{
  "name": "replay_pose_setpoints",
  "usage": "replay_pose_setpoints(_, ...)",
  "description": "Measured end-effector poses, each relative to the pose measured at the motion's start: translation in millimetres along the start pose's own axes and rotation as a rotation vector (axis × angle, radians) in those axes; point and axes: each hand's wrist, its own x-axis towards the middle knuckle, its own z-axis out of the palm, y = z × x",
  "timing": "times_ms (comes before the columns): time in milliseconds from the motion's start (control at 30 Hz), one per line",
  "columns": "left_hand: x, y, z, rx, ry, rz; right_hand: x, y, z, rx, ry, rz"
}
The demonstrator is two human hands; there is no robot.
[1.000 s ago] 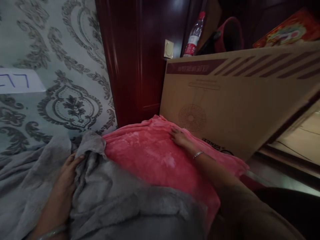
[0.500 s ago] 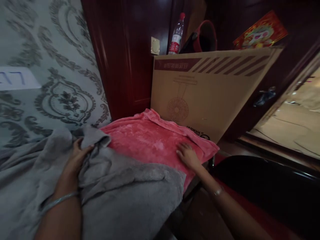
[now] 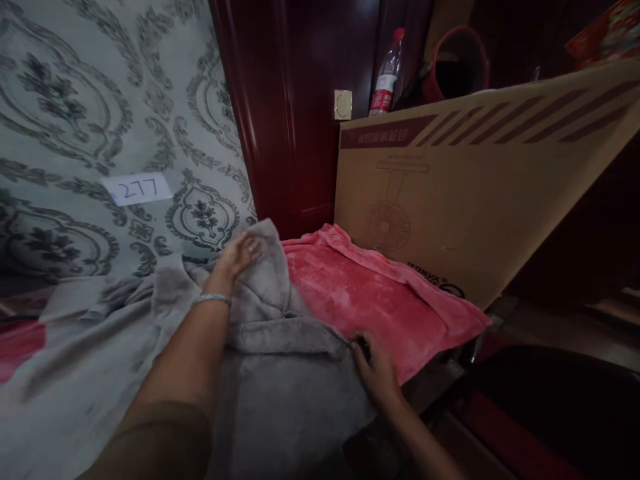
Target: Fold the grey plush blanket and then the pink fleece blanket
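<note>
The left hand (image 3: 243, 253) is raised against an upturned flap of the soft grey plush blanket (image 3: 295, 393), its fingers partly bent over the pile; whether they are clamped on it cannot be told. The right hand (image 3: 375, 363), lower and nearer the body, pinches the blanket's far edge between thumb and fingers. The blanket spreads beneath and between both hands, rumpled to the left of the left hand and smoother just left of the right one. A mottled pinkish-red plush cloth (image 3: 370, 297) lies beyond the right hand and to the right of the left hand, its far border folded into a ridge. A silvery bangle (image 3: 213, 297) circles the left wrist, with an olive-brown sleeve (image 3: 160, 433) farther down that arm. Past both hands, a large brown cardboard box (image 3: 465, 180) stands behind the pinkish-red cloth, a clear plastic bottle with a red cap (image 3: 386, 83) showing above its top edge. Beyond the left hand rise a grey-patterned papered wall (image 3: 200, 133), bearing a white paper label marked 277 (image 3: 140, 189), and a glossy dark-red wooden panel (image 3: 300, 147).
</note>
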Motion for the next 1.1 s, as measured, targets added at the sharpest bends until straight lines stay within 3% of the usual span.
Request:
replay_pose_setpoints(100, -12, -32, 8, 0.48, -0.056, -0.024, -2, 10, -1, -0.016, 0.004, 0.043)
replay_pose_setpoints(267, -58, -63, -10, 0.693, -0.058, 0.03, -2, 15, -3, -0.028, -0.123, 0.059)
replay_pose_setpoints(400, -113, -54, -60, 0.886, 0.037, 0.247, 4, 19, -6, 0.013, -0.16, 0.107)
replay_pose_setpoints(500, -156, -47, -115, 1.219, 0.23, 0.394, 17, 23, -10, 0.052, -0.258, 0.115)
replay_pose_setpoints(567, -178, -48, -147, 1.399, 0.43, 0.27, 32, 23, -9, 0.08, -0.282, 0.119)
replay_pose_setpoints(633, -192, -52, -168, 1.512, 0.541, 0.063, 53, 18, -3, 0.116, -0.278, 0.155)
replay_pose_setpoints(700, -200, -60, -177, 1.607, 0.523, -0.078, 77, 9, 10, 0.223, -0.293, 0.279)
replay_pose_setpoints(833, -206, -74, -175, 1.737, 0.428, -0.105, 125, -5, 51, 0.453, -0.372, 0.568)
replay_pose_setpoints(967, -207, -80, -178, 1.715, 0.402, -0.095, 169, -5, 95, 0.498, -0.432, 0.664)
replay_pose_setpoints(1100, -204, -86, -189, 1.69, 0.408, -0.086, 217, 2, 142, 0.499, -0.441, 0.661)
